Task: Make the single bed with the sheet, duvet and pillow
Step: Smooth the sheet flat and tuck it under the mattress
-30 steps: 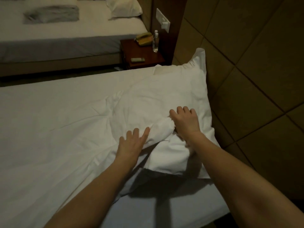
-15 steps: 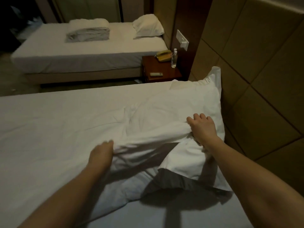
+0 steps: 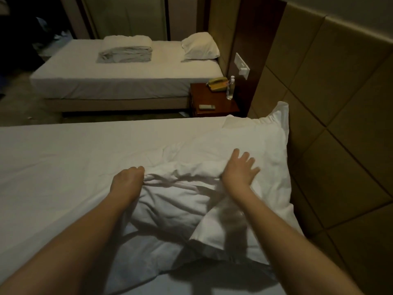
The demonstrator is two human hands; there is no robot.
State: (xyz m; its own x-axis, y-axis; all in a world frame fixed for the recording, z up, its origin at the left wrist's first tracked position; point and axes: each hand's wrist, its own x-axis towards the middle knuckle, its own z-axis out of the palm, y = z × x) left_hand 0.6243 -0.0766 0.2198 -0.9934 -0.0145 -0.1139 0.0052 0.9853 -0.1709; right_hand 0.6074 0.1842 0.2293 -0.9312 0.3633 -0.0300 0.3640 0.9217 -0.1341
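A white duvet (image 3: 63,167) covers the near single bed, its top edge bunched and folded back near the pillow. The white pillow (image 3: 270,145) lies at the head of the bed against the padded wall. My left hand (image 3: 127,182) grips the bunched duvet edge with curled fingers. My right hand (image 3: 240,169) lies on the fold over the pillow with its fingers spread. The grey-white fitted sheet (image 3: 191,282) shows at the near edge, below the lifted duvet.
A padded headboard wall (image 3: 340,124) runs along the right. A dark wooden nightstand (image 3: 212,101) holds a yellow telephone (image 3: 218,84), a water bottle (image 3: 230,88) and a remote (image 3: 206,106). Beyond stands a second bed (image 3: 127,81) with a folded grey cloth and a pillow.
My right hand has let go of the duvet edge and spread its fingers flat over the pillow. My left hand still holds the bunched edge. The view has tilted up.
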